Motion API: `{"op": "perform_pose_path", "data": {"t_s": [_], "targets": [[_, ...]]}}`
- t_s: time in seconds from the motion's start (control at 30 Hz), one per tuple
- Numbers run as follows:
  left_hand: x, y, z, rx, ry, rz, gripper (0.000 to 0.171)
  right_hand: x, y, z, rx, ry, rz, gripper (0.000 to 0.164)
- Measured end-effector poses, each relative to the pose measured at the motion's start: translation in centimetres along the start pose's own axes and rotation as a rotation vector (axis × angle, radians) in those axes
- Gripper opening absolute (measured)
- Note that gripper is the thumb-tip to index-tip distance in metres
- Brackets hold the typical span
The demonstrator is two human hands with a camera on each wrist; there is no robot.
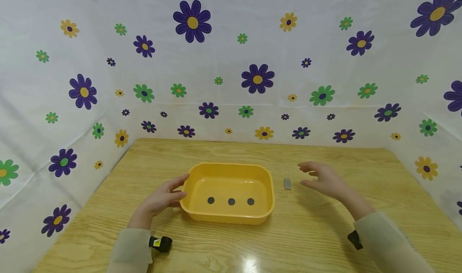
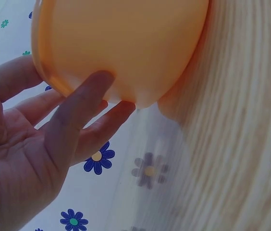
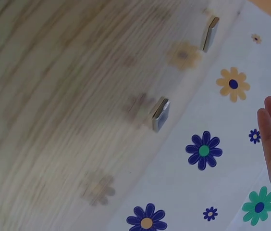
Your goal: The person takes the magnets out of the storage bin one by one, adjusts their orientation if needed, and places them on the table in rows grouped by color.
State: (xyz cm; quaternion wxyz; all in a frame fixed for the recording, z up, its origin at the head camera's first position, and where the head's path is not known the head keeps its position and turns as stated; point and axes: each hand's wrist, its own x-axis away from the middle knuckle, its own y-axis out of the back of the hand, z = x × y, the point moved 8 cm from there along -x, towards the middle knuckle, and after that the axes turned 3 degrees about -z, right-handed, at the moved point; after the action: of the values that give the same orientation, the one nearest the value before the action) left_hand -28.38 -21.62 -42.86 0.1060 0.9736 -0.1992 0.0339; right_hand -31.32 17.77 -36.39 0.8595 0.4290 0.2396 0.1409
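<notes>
A yellow plastic basin [image 1: 227,219] stands on the wooden table, with three dark round discs [image 1: 231,201] in a row on its floor. My left hand [image 1: 162,197] touches its left end. In the left wrist view the fingers and thumb of that hand [image 2: 34,130] lie spread against the basin's outer wall [image 2: 121,43]. To the right of the basin lies a small flat grey metal piece [image 1: 287,183]. My right hand [image 1: 325,180] is held over the table beyond this piece, thumb apart from its fingers, holding nothing. The right wrist view shows two metal pieces, the nearer one [image 3: 160,115] apart from the hand.
The pale wooden table [image 1: 223,249] bears everything. A white cloth [image 1: 223,56] printed with purple, yellow and green flowers stands behind it and along both sides. A black strap device [image 1: 161,243] sits at my left wrist, another [image 1: 355,239] at my right.
</notes>
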Motion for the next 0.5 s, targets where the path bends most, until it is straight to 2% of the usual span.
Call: {"op": "perform_pose_path", "data": {"t_s": [0.3,0.5], "targets": [[0.0,0.1,0.0,-0.003,0.0,-0.002,0.063,-0.9,-1.1,2.1,-0.042,0.073,0.006,0.044],[0.1,0.0,0.0,-0.006,0.009,-0.005,0.066,-1.3,-1.8,3.1,-0.083,0.08,0.024,0.044]]}}
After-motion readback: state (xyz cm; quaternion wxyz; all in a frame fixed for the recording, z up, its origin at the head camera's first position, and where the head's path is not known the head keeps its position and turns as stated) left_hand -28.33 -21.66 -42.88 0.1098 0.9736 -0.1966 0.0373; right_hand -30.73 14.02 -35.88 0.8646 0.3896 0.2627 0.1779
